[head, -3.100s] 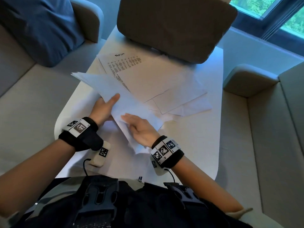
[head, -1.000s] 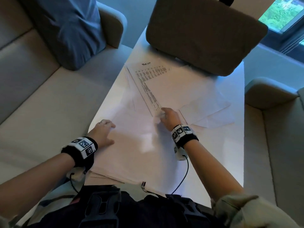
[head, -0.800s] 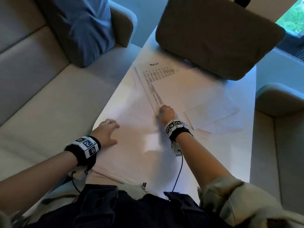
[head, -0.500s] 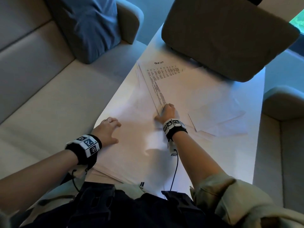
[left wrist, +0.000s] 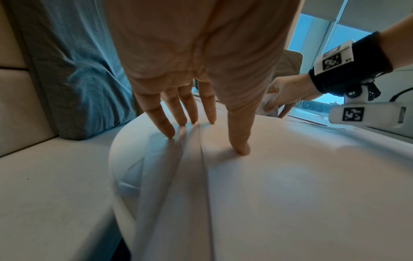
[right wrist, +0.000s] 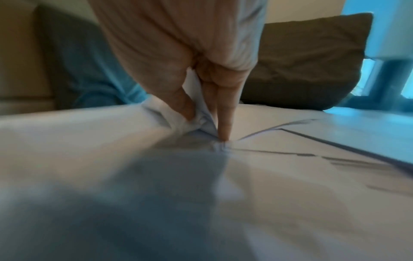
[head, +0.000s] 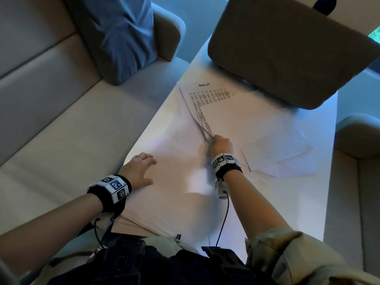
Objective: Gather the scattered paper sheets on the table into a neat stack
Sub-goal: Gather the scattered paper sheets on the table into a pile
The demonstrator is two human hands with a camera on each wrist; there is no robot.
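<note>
A gathered pile of white sheets (head: 174, 194) lies on the near part of the white table (head: 312, 202). My left hand (head: 139, 169) presses flat on the pile's left edge, fingers (left wrist: 192, 113) spread and straight. My right hand (head: 219, 144) pinches the near corner of the printed task-list sheet (head: 230, 112) between thumb and fingers (right wrist: 223, 113), lifting its left edge off the table. More loose blank sheets (head: 277, 157) lie scattered to the right of that hand.
A brown cushion (head: 287, 52) rests on the table's far end, over the far sheets. A blue cushion (head: 121, 33) sits on the beige sofa (head: 51, 130) at left. Another beige seat (head: 357, 182) borders the table's right side.
The right hand reached forward from the pile to the task-list sheet and pinched its near corner, whose left edge now rises. The left hand moved onto the pile's left edge and stays there.
</note>
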